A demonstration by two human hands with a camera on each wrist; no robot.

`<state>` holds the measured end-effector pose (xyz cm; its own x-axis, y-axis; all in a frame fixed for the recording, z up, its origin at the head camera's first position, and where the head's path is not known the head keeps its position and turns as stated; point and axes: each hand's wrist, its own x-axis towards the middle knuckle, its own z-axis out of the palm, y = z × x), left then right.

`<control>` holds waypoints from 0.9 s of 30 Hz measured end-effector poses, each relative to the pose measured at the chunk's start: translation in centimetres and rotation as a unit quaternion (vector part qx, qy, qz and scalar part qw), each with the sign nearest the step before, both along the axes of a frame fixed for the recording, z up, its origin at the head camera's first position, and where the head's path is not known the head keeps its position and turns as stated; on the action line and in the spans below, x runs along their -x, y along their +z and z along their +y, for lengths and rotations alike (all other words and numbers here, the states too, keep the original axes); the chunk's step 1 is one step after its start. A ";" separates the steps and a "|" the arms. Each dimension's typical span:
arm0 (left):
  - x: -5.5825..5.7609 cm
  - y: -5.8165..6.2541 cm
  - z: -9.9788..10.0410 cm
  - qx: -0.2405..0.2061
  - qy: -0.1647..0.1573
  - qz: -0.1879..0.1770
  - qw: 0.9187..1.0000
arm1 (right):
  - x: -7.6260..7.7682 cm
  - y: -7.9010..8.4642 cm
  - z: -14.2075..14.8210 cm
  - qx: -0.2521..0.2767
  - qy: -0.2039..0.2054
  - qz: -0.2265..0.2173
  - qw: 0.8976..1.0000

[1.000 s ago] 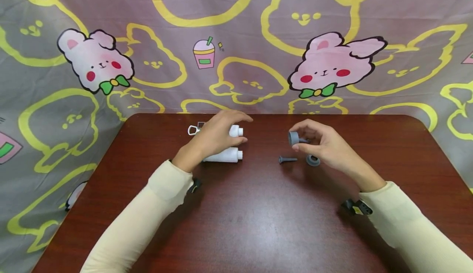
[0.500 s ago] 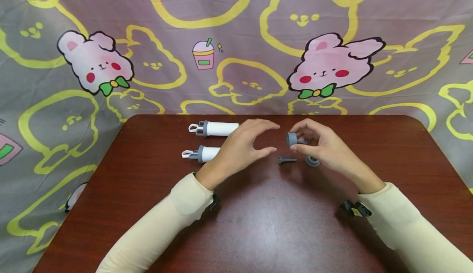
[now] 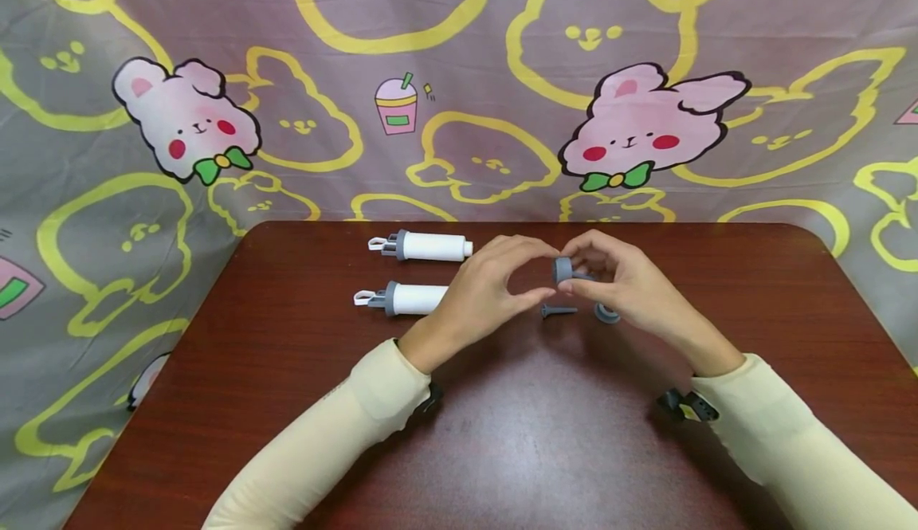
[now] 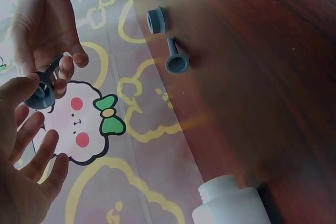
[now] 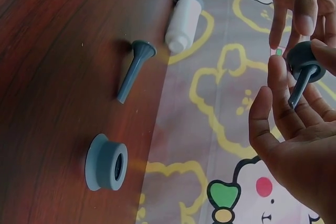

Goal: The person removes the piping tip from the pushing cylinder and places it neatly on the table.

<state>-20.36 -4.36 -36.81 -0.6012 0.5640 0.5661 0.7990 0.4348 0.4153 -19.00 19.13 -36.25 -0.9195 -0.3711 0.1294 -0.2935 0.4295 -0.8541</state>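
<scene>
My right hand (image 3: 645,295) pinches a grey round cap with a thin spout (image 3: 563,272) above the table, its wide end toward the left. Opposite it, my left hand (image 3: 469,303) has its thumb and fingers spread around the cap's wide end. The right wrist view shows the left thumb near the cap (image 5: 300,56); contact is hard to tell. Below the hands lies a grey funnel-shaped nozzle (image 3: 559,311) with a narrow stem. A grey flanged ring (image 5: 107,163) sits beside it, partly behind the right hand in the head view.
Two white cylinders lie left on the brown table (image 3: 502,450): a far one (image 3: 433,247) and a nearer one (image 3: 419,300), its end behind the left hand. Both have grey collars and white loop handles. A patterned cloth (image 3: 488,76) hangs behind the table.
My left hand has moved right, from over the white cylinders to the grey cap, uncovering the far cylinder. The right hand has kept its pinch and shifted only slightly left.
</scene>
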 end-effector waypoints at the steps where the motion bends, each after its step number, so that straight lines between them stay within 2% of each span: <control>1: 0.0 0.0 0.0 -0.003 0.000 0.001 1.000 | 0.0 0.0 0.0 0.000 0.000 0.001 1.000; 18: 0.3 -0.4 0.4 -0.027 -0.006 0.001 1.000 | -0.1 0.2 0.0 -0.001 0.003 -0.001 1.000; 27: 0.5 -0.5 0.5 -0.038 -0.011 -0.017 0.999 | -0.1 -0.1 0.4 0.001 -0.003 0.002 1.000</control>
